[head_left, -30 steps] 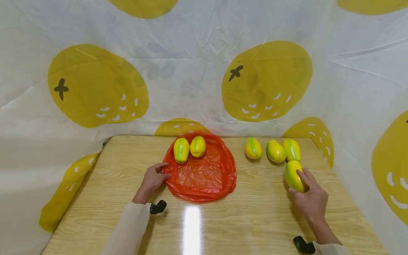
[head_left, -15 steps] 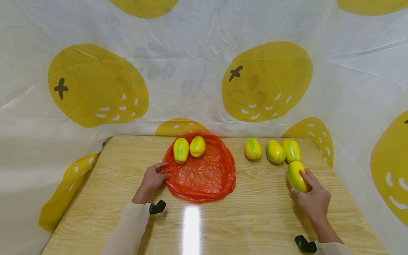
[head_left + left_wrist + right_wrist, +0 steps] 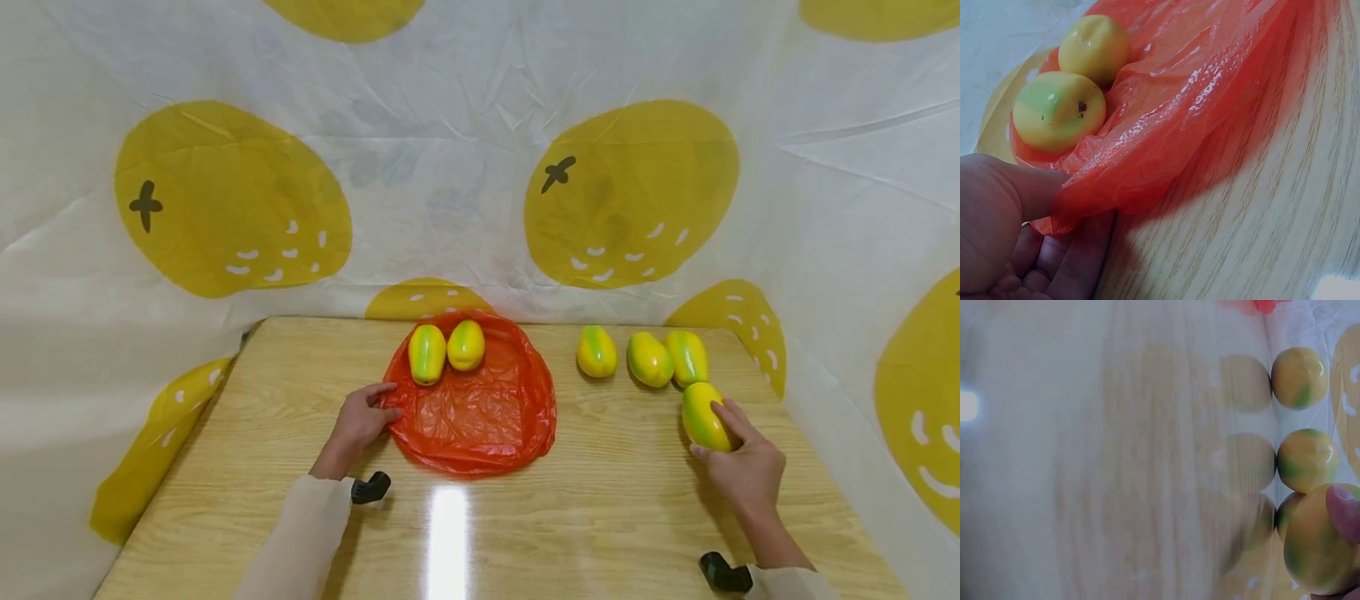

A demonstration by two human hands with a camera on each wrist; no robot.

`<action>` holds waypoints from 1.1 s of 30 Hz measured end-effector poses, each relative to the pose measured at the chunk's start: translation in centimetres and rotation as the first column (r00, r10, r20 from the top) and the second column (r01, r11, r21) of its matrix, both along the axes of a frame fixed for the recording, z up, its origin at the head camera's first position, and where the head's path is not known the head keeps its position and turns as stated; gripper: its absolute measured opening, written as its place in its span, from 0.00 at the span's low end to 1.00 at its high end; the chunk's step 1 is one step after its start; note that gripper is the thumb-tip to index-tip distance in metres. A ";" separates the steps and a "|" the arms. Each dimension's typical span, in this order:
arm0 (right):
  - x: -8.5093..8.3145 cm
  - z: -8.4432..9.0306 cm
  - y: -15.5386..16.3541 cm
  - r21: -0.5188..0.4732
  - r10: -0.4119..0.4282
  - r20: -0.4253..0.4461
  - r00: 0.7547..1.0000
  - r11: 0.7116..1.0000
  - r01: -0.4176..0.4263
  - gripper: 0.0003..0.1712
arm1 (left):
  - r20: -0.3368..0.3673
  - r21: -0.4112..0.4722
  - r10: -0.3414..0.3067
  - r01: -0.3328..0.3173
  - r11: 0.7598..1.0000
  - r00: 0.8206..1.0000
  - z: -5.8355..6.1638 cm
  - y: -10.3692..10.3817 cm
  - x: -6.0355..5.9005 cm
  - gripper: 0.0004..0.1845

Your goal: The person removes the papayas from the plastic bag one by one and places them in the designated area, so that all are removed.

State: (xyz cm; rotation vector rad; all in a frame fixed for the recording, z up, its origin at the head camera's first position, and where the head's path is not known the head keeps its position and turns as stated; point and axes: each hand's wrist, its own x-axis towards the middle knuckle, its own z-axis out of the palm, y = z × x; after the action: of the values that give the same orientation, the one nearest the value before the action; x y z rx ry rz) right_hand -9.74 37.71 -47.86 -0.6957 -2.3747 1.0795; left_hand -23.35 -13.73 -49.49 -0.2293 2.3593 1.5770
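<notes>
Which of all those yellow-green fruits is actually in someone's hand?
The yellow-green mango-shaped fruit nearest the table's right front, gripped by the right hand. Three others stand free in a row behind it; two lie on the orange plastic bag.

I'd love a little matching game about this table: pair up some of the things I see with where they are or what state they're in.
Things:
1. red plastic bag
2. mango in the right hand
3. two mangoes at the far left
4. three mangoes in a row

States or places:
A. lying on the bag
B. on bare wood at the far right side of the table
C. gripped by curled fingers
D. pinched at its edge by the left hand

Pairs: 1-D, 2-C, 3-A, 4-B
</notes>
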 end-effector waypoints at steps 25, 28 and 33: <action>-0.9 0.3 1.5 -0.157 -0.025 0.124 0.992 0.987 0.044 0.45 | -0.021 -0.005 -0.026 0.026 1.000 0.999 -0.1 -0.4 -0.1 0.29; -1.0 0.2 1.6 -0.158 -0.035 0.120 0.992 0.986 0.054 0.44 | -0.020 0.000 -0.021 0.021 1.000 1.000 -0.1 -0.3 -0.1 0.29; -0.9 0.2 1.8 -0.147 -0.045 0.121 0.992 0.987 0.063 0.44 | -0.017 0.005 -0.021 0.021 1.000 1.000 -0.1 -0.1 0.0 0.29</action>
State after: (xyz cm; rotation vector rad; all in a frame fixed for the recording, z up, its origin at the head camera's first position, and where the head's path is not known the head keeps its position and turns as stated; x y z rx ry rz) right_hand -10.67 39.50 -47.69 -0.8946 -2.3742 1.2352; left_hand -23.34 -13.88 -49.60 -0.1901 2.3620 1.5817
